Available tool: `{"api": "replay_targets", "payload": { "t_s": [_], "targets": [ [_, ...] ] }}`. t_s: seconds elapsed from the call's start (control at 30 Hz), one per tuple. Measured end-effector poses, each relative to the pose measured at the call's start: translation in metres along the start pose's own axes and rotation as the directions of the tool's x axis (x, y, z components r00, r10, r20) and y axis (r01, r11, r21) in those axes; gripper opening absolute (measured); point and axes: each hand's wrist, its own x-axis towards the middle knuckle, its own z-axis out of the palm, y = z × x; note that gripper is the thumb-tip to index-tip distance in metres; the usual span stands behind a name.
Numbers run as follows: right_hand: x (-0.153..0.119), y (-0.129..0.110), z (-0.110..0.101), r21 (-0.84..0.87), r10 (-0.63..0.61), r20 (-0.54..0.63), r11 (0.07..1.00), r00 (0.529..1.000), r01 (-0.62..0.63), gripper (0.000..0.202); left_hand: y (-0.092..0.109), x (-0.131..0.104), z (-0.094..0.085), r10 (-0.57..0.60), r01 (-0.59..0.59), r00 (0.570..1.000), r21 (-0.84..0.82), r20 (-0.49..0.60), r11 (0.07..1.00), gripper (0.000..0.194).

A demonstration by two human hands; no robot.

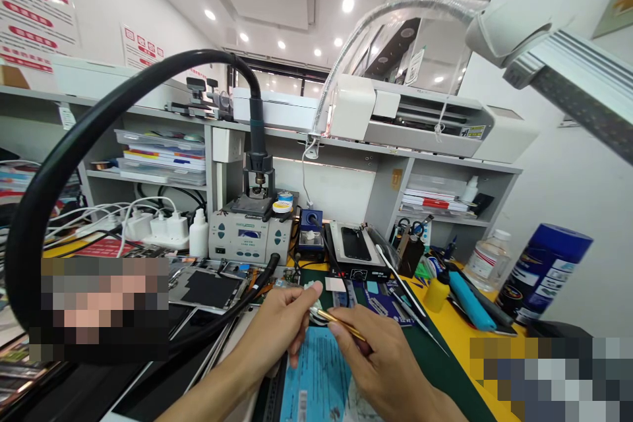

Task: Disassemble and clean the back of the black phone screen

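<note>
One gold tool is above the far end of the blue sheet, pinched in the right hand; the left hand curls close at its tip, whether gripping anything I cannot tell.

In front of me, the yellow counter carries a dark green mat running down toward five o'clock, a grey control station and white squeeze bottle at eleven, a yellow bottle at one, and a clear bottle and blue spray can toward two.
</note>
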Motion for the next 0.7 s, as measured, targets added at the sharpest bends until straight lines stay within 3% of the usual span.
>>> {"api": "replay_targets", "payload": {
  "t_s": [0.1, 0.43, 0.7],
  "targets": [
    [0.0003, 0.0002, 0.0001, -0.014, -0.005, -0.016, 1.0, 1.0, 0.005, 0.021, -0.0019, 0.0015, -0.0008, 0.02, -0.02, 1.0, 0.017, 0.011, 1.0, 0.057],
    [0.0, 0.0005, 0.0001, 0.003, 0.01, -0.011, 1.0, 1.0, -0.01, 0.02, 0.0035, -0.0015, -0.0008, 0.017, -0.014, 0.999, -0.07, 0.04, 0.997, 0.044],
    [-0.0022, -0.0003, -0.0009, -0.003, 0.019, -0.014, 1.0, 1.0, -0.019, 0.021, 0.0017, 0.0005, -0.0005, -0.024, 0.023, 1.0, -0.068, -0.004, 0.997, 0.05]
  ]
}}
